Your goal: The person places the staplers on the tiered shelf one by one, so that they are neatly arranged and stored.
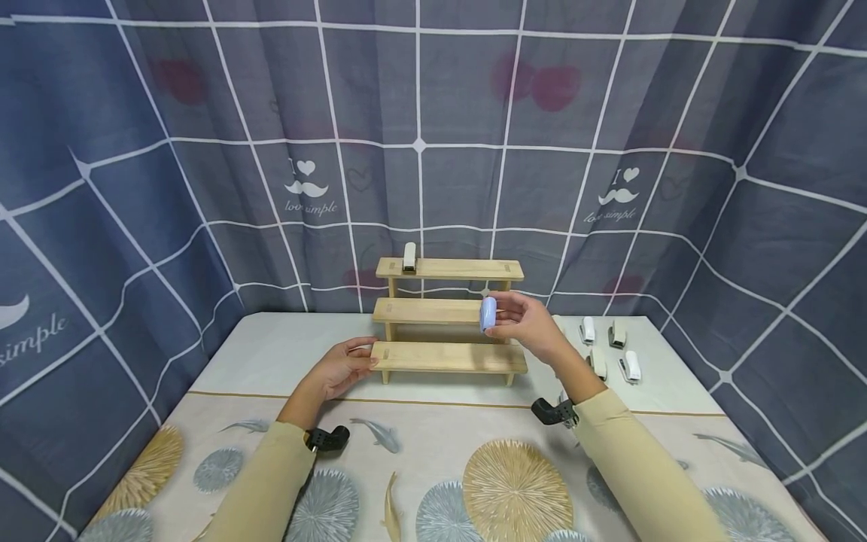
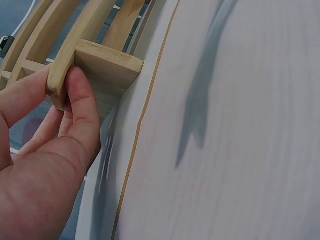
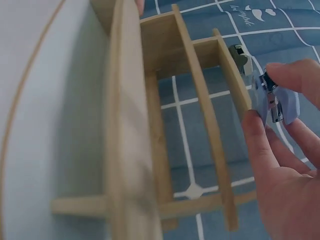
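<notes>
A three-tier wooden shelf stand (image 1: 450, 357) stands on the table. My left hand (image 1: 339, 369) pinches the left end of its lowest board, thumb on one face and fingers on the other in the left wrist view. My right hand (image 1: 531, 324) holds a small light-blue stapler (image 1: 488, 315) between thumb and fingers, in front of the right part of the middle board. In the right wrist view the blue stapler (image 3: 287, 105) shows its metal parts. On the left of the top board sits a white stapler (image 1: 409, 257), seen as greenish and white in the right wrist view.
Several small staplers (image 1: 630, 367) in white and olive tones lie on the table right of the stand, partly behind my right forearm. A patterned cloth (image 1: 406, 467) covers the table's front. A dark-blue gridded curtain (image 1: 460, 181) hangs behind and at both sides.
</notes>
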### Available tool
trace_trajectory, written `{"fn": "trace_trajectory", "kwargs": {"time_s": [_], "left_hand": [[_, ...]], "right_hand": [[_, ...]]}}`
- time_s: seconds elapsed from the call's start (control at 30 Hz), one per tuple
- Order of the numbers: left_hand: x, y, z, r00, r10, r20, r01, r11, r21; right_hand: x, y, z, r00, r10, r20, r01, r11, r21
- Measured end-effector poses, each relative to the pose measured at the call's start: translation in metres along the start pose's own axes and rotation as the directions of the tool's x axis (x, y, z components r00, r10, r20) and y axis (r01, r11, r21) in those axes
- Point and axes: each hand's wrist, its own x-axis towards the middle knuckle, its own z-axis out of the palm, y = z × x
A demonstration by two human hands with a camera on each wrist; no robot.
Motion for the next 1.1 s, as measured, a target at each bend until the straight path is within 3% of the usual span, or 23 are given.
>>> {"fn": "trace_trajectory", "kwargs": {"time_s": [0.47, 0.77, 1.1], "left_hand": [[-0.001, 0.002, 0.002, 1.000, -0.012, -0.023, 0.013, 1.000, 0.020], [0.000, 0.004, 0.003, 1.000, -0.006, -0.019, 0.006, 1.000, 0.019], [0.000, 0.003, 0.002, 1.000, -0.013, -0.027, 0.013, 1.000, 0.013]], "right_hand": [[0.054, -0.028, 0.020, 0.999, -0.042, 0.026, 0.042, 0.999, 0.013], [0.083, -0.041, 0.022, 0.999, -0.036, 0.034, 0.036, 0.999, 0.004], [0.105, -0.048, 0.016, 1.000, -0.003, -0.018, 0.001, 0.993, -0.119]]}}
